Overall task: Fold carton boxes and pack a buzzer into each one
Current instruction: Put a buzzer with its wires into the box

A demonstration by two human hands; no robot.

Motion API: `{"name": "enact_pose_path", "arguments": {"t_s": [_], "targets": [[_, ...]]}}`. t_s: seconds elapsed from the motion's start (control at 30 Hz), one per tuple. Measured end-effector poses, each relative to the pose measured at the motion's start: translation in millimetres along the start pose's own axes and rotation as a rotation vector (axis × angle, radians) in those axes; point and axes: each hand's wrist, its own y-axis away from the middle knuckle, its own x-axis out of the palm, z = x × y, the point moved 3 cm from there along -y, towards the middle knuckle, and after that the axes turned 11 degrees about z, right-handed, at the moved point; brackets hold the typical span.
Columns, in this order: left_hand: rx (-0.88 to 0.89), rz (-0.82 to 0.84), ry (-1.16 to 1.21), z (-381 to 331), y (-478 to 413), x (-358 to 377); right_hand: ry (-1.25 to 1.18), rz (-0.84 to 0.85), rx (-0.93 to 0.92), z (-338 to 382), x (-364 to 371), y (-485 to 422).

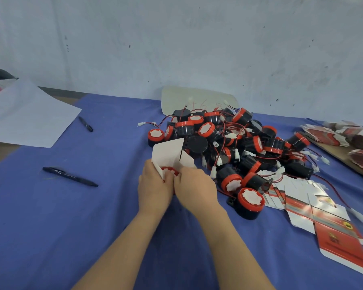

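left grip, right grip, carton half-hide buzzer

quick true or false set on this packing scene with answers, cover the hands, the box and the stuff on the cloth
1. The left hand and right hand both grip the carton box. True.
2. The box's flaps are folded shut. False: they stand open, and a buzzer shows inside.
3. Two pens lie on the blue cloth. True.
4. The pile of buzzers lies left of the hands. False: it lies to their right and beyond.
5. Several flat cartons lie on the cloth at the right. True.
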Motion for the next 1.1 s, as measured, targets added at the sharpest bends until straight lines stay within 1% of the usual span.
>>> {"name": "enact_pose_path", "arguments": {"t_s": [0.1,0.2,0.27,0.43,0.67,0.8,1.0,1.1], "targets": [[0.007,0.029,0.016,1.2,-1.8,0.1,-0.041,-0.043,-0.002,-1.4,4.5,1.1],[0.024,0.042,0.042,3.9,-4.7,1.2,-0.078,-0.178,-0.032,-2.0,0.8,4.1],[0.041,0.041,0.041,5.3,-5.4,1.1,-0.108,-0.230,-0.055,-2.0,-1.8,5.0],[0.038,0.038,0.019,7.6,-6.3,2.0,-0.133,-0.214,-0.082,-3.7,-0.3,4.4],[0.040,0.045,0.015,5.0,-4.7,3.1,-0.098,-0.317,-0.021,-3.7,-0.8,0.8],[0.040,0.047,0.035,2.6,-3.6,3.1,-0.047,-0.255,-0.042,0.8,4.3,-3.8],[0.025,0.048,0.022,-2.3,0.0,1.4,0.014,-0.141,-0.002,-4.1,9.0,-10.1],[0.033,0.060,0.005,-3.1,1.0,0.6,-0.011,-0.097,-0.060,-6.1,7.4,-7.1]]}}
